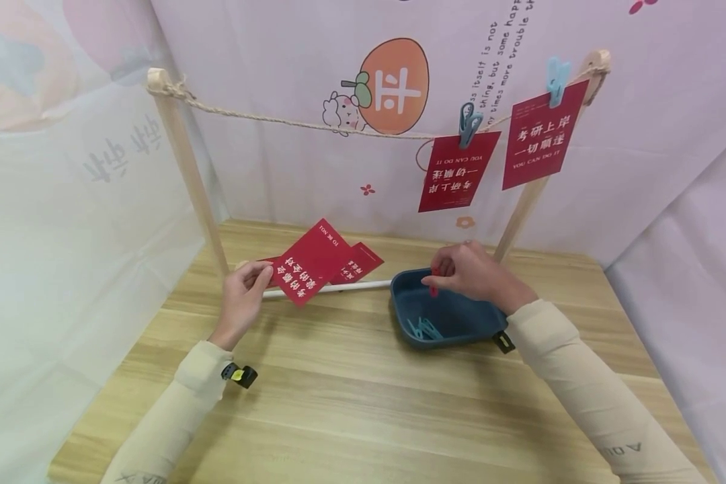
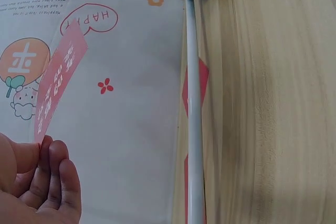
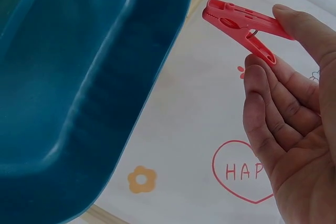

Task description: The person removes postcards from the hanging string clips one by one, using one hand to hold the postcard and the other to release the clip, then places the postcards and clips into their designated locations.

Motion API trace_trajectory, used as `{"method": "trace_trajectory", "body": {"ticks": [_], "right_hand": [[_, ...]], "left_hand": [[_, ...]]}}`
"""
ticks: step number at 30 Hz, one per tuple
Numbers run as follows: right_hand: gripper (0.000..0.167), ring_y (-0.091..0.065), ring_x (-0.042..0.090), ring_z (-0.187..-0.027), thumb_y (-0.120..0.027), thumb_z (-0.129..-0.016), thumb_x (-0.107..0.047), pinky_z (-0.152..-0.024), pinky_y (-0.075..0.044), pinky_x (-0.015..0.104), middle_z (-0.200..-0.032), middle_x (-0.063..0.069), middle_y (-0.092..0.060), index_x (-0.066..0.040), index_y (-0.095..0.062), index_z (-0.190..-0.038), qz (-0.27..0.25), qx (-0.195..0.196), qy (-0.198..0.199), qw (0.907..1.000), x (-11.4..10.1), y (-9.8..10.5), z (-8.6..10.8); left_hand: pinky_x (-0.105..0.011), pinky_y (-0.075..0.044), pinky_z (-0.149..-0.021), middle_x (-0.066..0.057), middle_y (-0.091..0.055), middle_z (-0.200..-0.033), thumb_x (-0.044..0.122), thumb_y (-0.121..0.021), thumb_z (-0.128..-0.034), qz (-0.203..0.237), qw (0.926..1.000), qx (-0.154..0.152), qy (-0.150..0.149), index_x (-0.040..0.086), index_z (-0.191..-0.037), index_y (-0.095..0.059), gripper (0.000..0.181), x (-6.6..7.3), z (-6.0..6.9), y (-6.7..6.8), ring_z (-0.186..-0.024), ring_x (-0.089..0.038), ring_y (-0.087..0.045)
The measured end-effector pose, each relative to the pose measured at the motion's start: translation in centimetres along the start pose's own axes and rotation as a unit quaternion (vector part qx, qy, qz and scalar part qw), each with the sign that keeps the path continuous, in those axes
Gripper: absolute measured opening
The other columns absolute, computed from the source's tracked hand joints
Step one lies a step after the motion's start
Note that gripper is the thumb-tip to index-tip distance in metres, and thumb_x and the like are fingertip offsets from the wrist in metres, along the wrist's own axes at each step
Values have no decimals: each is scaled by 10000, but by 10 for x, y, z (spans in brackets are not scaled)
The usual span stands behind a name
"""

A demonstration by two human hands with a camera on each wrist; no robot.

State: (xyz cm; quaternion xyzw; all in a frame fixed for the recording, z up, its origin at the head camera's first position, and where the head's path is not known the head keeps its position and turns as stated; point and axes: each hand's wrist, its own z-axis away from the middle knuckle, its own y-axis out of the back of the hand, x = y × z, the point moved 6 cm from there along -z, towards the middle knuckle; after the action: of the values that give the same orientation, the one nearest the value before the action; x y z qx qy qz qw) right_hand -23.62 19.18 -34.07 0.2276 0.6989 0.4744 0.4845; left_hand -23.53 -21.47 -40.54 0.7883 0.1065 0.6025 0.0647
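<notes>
Hung: two red cards point(image 1: 538, 144) on the rope point(image 1: 266, 121), each by a blue peg point(image 1: 558, 79); done, I judge. Pending: one held card point(image 1: 317, 259), unclipped above the desk point(image 1: 339, 403), its edge pinched by my left grip point(image 1: 243, 292); further loose cards point(image 1: 363, 260) by the white rod point(image 1: 366, 286). Ready: one red peg point(image 3: 242, 20), pinched in my right grip point(image 1: 470, 270) over the blue tray point(image 1: 402, 316); teal pegs point(image 1: 424, 329) lie inside.
</notes>
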Motion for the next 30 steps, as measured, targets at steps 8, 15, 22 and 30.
{"method": "trace_trajectory", "body": {"ticks": [8, 15, 22, 30], "right_hand": [[297, -713, 105, -788, -882, -876, -336, -771, -659, 313, -918, -13, -791, -125, -779, -1057, 89, -77, -76, 9999, 6, -5, 2], [305, -705, 104, -803, -877, -879, -358, -978, -570, 445, -881, -24, -781, -121, -773, -1040, 159, -206, -120, 9996, 9, -11, 3], [300, -698, 97, -790, -875, -888, -309, -740, -661, 295, -923, 16, -783, -88, -767, -1060, -54, -295, -45, 9995, 15, -17, 4], [276, -696, 101, -766, -886, -875, -259, -728, -653, 272, -899, 19, -780, -77, -766, -1044, -94, -311, 23, 9995, 16, -22, 4]], "left_hand": [[-109, -576, -837, -296, -685, -1216, 210, -580, -1100, -371, 9990, -56, 252, -76, -1278, -658, 346, -5, 7, 8, -914, 30, -666], [-105, -573, -831, -294, -681, -1230, 212, -578, -1101, -446, 9980, -114, 432, -70, -1297, -652, 352, -7, 13, 18, -914, 21, -664], [-139, -603, -836, -332, -685, -1210, 166, -560, -1105, -551, 9976, -143, 394, -105, -1319, -633, 353, -14, 17, 29, -864, 64, -671], [-141, -597, -860, -319, -704, -1215, 171, -580, -1097, -905, 9945, -244, 472, -90, -1303, -659, 342, -20, 20, 40, -870, 85, -654]]}}
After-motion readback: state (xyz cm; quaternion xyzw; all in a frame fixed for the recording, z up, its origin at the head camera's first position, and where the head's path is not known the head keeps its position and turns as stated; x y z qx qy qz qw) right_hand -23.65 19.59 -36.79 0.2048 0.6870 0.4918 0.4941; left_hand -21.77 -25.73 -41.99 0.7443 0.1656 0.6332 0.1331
